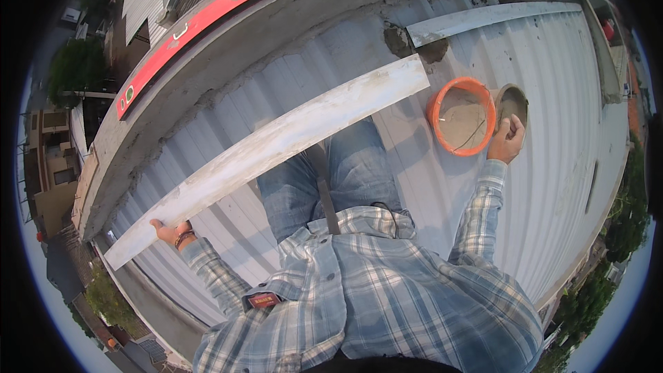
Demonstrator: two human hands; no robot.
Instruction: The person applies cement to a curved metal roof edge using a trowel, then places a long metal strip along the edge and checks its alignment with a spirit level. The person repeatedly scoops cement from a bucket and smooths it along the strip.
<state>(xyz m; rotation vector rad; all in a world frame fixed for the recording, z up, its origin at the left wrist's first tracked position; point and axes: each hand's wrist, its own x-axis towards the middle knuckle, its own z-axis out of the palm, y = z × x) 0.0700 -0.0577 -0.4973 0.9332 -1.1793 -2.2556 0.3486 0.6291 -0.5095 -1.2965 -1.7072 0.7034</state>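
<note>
My left hand is closed on the near left end of a long, flat, whitish board, smeared with dried grey mortar. The thumb lies on its face while the other fingers are mostly hidden behind it. The board slants across in front of my legs, its far end up and to the right. At the right, my right hand has its fingers curled at the near rim of a small grey bowl. Directly left of that bowl stands an orange bucket holding greyish-brown mortar or sand.
A red spirit level lies along the concrete parapet at the far left. Another whitish strip rests at the back by a dark mortar patch. Ribbed metal roofing lies beneath me, with rooftops and trees beyond its edges.
</note>
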